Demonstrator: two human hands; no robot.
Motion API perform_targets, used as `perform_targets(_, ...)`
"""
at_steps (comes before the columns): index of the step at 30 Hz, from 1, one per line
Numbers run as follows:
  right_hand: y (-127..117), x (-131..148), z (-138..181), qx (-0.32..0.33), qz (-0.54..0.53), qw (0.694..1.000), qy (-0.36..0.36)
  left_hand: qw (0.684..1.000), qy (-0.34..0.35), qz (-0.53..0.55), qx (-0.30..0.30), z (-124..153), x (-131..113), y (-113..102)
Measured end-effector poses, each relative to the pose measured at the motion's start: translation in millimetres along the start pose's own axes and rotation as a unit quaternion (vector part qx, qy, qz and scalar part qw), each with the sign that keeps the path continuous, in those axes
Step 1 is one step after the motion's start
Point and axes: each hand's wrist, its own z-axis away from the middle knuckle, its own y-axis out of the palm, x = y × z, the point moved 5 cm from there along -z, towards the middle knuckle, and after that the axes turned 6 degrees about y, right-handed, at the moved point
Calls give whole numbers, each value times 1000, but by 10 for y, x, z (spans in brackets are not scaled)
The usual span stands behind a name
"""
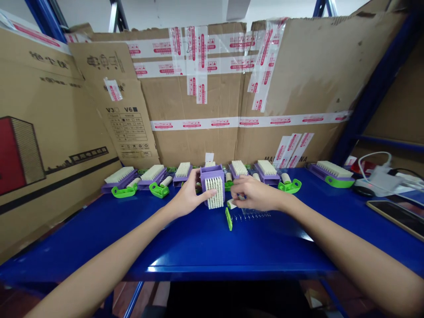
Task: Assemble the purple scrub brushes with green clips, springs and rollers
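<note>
Above the middle of the blue table, my left hand (189, 196) is closed around a purple scrub brush (214, 191), thumb across its cream bristles, which face me. My right hand (253, 193) is just to the right of that brush, fingers curled together; whatever they pinch is hidden. Below its fingertips show a white roller (231, 203) and an upright green plastic piece (229, 219). Beside the green piece lies a row of small thin metal parts (253, 216), too small to name.
Several more purple brushes (266, 170) stand along the back, some with green handles (290, 186) and white rollers. Taped cardboard (198, 145) walls the back and left. A white charger with cables (377, 179) and a phone (397, 216) lie at the right.
</note>
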Motion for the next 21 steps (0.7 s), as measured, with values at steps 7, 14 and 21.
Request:
perform_targets(7, 4, 170, 45, 74, -60, 995, 5, 1000, -3, 1, 0, -2, -4, -2)
perform_targets(14, 31, 167, 33, 114, -86, 990, 20, 1000, -4, 7, -2, 0, -5, 1)
perform_targets(21, 87, 158, 23, 128, -83, 988, 13, 1000, -9, 12, 0, -1, -8, 6)
